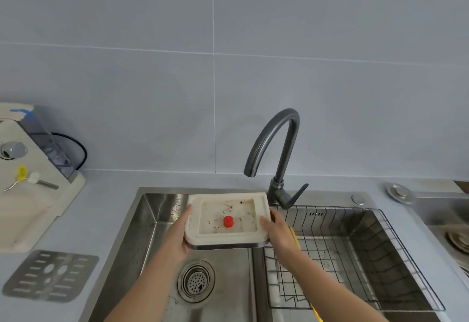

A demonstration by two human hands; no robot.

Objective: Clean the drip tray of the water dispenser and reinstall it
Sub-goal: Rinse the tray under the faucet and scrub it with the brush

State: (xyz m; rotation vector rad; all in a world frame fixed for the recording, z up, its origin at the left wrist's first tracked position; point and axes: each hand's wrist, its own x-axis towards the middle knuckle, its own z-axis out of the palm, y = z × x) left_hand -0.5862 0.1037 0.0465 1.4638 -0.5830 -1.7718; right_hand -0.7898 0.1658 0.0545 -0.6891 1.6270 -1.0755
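Note:
I hold a cream drip tray (258, 203) level over the steel sink (149, 222), below the faucet spout. Dark specks dirty its shallow basin, and a small red float (228, 221) stands in the middle. My left hand (180, 235) grips the tray's left edge and my right hand (278, 232) grips its right edge. The tray's grey slotted metal grate (50, 276) lies apart on the counter at the lower left. The cream water dispenser (33, 189) stands at the far left.
A dark curved faucet (276, 149) rises behind the sink, handle at its base. A black wire dish rack (355, 253) fills the sink's right half, with a yellow item at its left edge. The drain strainer (196, 281) sits below the tray. A stove edge shows far right.

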